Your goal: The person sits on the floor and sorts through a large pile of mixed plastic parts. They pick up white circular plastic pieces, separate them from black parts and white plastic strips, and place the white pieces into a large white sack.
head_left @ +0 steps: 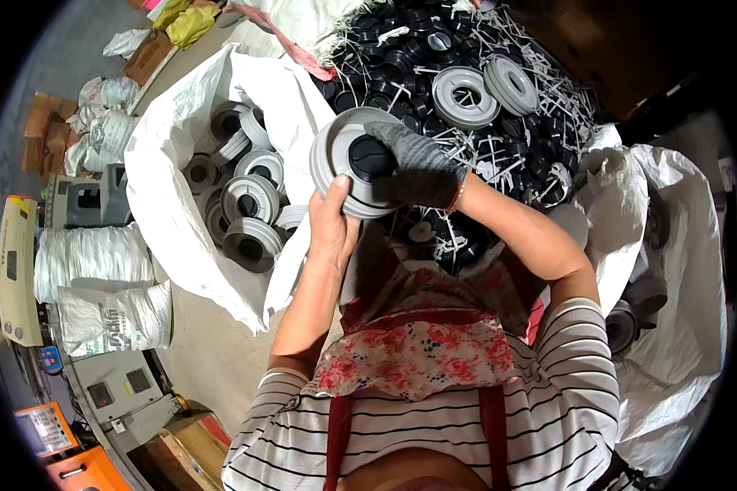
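Observation:
A grey round plastic flange [327, 151] with stepped rims is held up in front of me. A black cap [372, 158] sits in its middle. My bare left hand [333, 221] grips the flange's lower edge, thumb on the face. The right hand [422, 168], in a grey knitted glove, is closed around the flange's right side, its fingers reaching over beside the cap. Beyond my hands lies a heap of black caps [512, 159] mixed with thin white plastic sprigs. Two more grey flanges, one lying flat [444, 100] and one tilted [512, 86], rest on that heap.
To the left stands an open white woven sack [168, 114] holding several grey flanges [250, 199]. Another white sack [671, 360] at the right contains dark round parts [622, 327]. Folded white sacks [94, 262] and machine housings [127, 389] line the far left; cardboard boxes [41, 131] lie beyond.

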`<state>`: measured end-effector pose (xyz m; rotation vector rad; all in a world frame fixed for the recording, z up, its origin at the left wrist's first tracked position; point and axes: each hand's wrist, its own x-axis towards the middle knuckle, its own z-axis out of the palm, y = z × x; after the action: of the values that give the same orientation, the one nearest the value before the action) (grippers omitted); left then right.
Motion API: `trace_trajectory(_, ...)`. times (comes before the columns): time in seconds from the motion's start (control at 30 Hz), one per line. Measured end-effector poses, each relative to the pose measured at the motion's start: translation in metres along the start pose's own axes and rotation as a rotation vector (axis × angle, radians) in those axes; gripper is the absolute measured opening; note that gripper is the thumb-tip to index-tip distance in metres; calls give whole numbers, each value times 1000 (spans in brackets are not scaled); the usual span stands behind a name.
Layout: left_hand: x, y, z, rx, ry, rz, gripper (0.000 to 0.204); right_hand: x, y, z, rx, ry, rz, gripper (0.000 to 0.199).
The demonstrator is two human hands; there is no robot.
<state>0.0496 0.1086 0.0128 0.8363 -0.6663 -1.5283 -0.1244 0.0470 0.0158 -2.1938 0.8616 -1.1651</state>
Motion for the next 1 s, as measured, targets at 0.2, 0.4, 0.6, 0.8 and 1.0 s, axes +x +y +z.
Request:
trace_trajectory(0.2,-10,-8,-4,75,-72,-103,48,-8,-2,-11,-366,-290,-136,45)
trace_trajectory(0.4,-8,-1,-8,196,-111,-259,49,-11,-19,-24,-527,-474,-288,23)
trace_trajectory(0.6,-12,2,-2,192,-95,-204,48,-21,-21,-16,-439,-293,-151,34)
trace_trajectory(0.8,-9,40,-16,936,157,318,59,-20,41,-5,184,-389,541,50)
trace_trajectory(1.0,27,101,-68,919,447,734,73,-15,163,-42,-753,-206,601,66)
